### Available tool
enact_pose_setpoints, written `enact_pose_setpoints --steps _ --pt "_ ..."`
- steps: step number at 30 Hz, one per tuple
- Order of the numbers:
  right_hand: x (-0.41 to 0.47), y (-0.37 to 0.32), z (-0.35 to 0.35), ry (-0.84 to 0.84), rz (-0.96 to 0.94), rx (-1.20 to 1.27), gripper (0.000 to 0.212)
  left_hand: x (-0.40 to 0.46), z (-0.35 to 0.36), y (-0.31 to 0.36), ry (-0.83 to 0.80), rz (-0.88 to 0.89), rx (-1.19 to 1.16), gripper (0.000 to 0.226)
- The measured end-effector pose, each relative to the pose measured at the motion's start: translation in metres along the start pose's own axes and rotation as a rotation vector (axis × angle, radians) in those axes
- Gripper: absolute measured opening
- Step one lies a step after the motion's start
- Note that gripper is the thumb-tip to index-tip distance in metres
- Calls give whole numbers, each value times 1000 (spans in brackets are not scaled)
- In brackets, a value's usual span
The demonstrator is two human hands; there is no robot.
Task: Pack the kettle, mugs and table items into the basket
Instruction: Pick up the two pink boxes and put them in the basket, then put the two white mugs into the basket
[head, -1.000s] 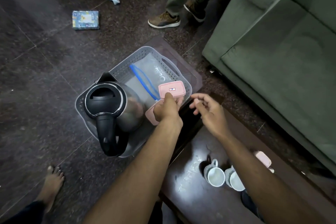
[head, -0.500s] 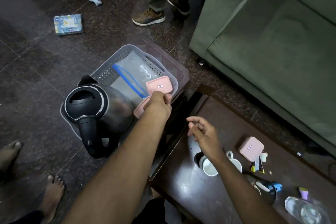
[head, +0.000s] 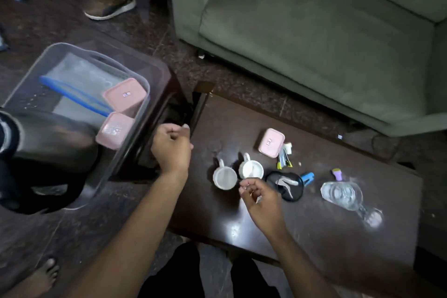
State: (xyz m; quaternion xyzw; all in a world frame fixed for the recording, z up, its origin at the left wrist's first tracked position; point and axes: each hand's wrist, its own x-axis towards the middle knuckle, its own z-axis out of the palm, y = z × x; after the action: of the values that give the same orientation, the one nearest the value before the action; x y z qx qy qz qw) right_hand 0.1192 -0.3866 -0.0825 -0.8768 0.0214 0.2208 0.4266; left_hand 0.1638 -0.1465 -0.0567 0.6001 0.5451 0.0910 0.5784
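From the head camera, looking down: the grey basket [head: 142, 94] sits on a dark stool left of the table [head: 338, 237]. Inside it stand the black-and-steel kettle [head: 48, 152], a clear zip bag with a blue seal [head: 72, 94] and two pink boxes [head: 124, 94], one beside the other. The left hand [head: 172, 147] hangs between basket and table, fingers curled in a closed grip on nothing. The right hand [head: 260, 198] hovers just near two white mugs [head: 225, 178], fingers loosely bent, its grip open. Also on the table lie a third pink box [head: 271, 143], a black bowl [head: 286, 186], a glass jug on its side [head: 343, 195] and small sachets. A green sofa [head: 314, 31] stands behind.
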Motion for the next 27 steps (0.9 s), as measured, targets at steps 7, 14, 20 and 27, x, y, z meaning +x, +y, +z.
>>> enact_pose_setpoints --steps 7,14,20,27 --pt "1 40 -40 178 -32 -267 34 -70 34 -83 -375 381 563 39" --pt "26 42 -30 88 -101 -452 65 -88 44 -117 -430 482 863 77" --pt "42 46 -22 25 -173 -629 90 -84 51 -119 -413 536 928 84" --pt "53 43 -15 30 -243 -780 88 -88 52 -121 -383 605 1087 68"
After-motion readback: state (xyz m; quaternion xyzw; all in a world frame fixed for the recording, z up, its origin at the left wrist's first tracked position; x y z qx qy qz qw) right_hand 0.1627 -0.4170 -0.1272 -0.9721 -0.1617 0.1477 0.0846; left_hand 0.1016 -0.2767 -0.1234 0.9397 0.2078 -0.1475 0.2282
